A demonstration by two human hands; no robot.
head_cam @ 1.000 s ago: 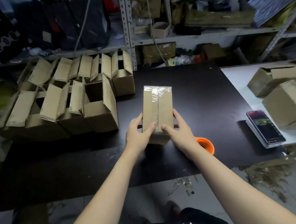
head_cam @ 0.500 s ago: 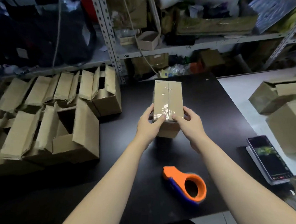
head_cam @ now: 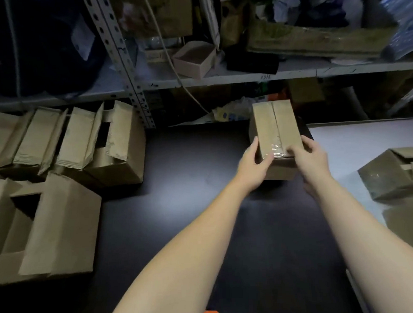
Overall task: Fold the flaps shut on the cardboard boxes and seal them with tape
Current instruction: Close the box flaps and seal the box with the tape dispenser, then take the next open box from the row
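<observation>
"Cardboard box (head_cam: pixel 275 125): why do you have it at the far right of the dark worktop (head_cam: pixel 191 205)?"

"Its top seam is taped, so I'd guess you're parking it apart from the open boxes (head_cam: pixel 118 147) on your left."

"And your grip?"

"Left hand (head_cam: pixel 252 168) and right hand (head_cam: pixel 314 159) each curl round a near corner, thumbs on top. Whether it rests down, I can't tell."
</observation>
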